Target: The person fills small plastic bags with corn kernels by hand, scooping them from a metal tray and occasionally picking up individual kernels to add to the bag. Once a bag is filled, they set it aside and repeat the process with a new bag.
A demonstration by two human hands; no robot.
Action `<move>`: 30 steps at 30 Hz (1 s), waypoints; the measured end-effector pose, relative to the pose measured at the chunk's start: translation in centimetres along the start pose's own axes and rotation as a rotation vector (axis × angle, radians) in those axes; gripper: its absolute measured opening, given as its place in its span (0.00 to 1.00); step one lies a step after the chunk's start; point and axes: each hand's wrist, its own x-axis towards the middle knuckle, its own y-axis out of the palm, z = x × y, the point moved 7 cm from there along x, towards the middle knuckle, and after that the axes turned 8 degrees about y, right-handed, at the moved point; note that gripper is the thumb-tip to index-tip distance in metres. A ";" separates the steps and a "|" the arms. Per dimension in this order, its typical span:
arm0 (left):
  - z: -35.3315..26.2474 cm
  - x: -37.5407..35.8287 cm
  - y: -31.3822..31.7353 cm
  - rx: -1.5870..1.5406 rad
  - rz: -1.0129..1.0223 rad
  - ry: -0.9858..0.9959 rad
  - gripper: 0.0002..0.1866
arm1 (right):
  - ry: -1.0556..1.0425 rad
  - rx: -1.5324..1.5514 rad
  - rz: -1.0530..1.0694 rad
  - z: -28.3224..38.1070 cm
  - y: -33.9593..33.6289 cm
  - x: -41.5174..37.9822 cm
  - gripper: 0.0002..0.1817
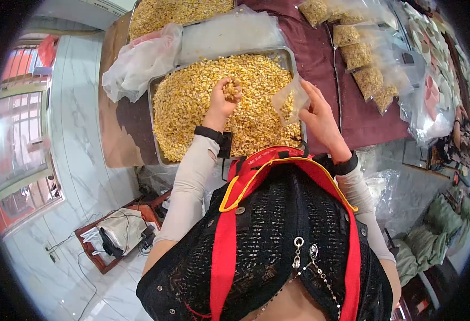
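A wide metal tray [151,115] heaped with yellow corn kernels [184,115] lies before me. Over the middle of the heap, my left hand [225,99] has its fingers curled round a small handful of kernels. My right hand [320,117] is at the tray's right side, thumb and fingers gripping the edge of a clear plastic bag [291,102]. The bag hangs over the kernels toward my left hand, and yellow shows through its lower part.
Behind the tray lie a stack of flat clear bags [229,33], a crumpled plastic bag [141,64] and a second tray of kernels [176,12]. Filled bags [371,80] line the right of the dark red tablecloth [312,53]. A wooden stool [104,262] stands at lower left.
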 end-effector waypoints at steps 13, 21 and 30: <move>2.8 -3.4 13.5 -0.288 0.104 -0.045 0.09 | -0.009 -0.078 -0.006 -0.2 0.6 -0.1 0.34; 6.4 -3.8 16.2 0.105 0.062 0.192 0.10 | -0.047 -0.101 -0.036 -0.4 0.2 -0.5 0.34; 5.8 -4.1 18.6 0.405 0.146 0.506 0.10 | -0.018 -0.059 -0.016 -0.6 0.2 -0.3 0.35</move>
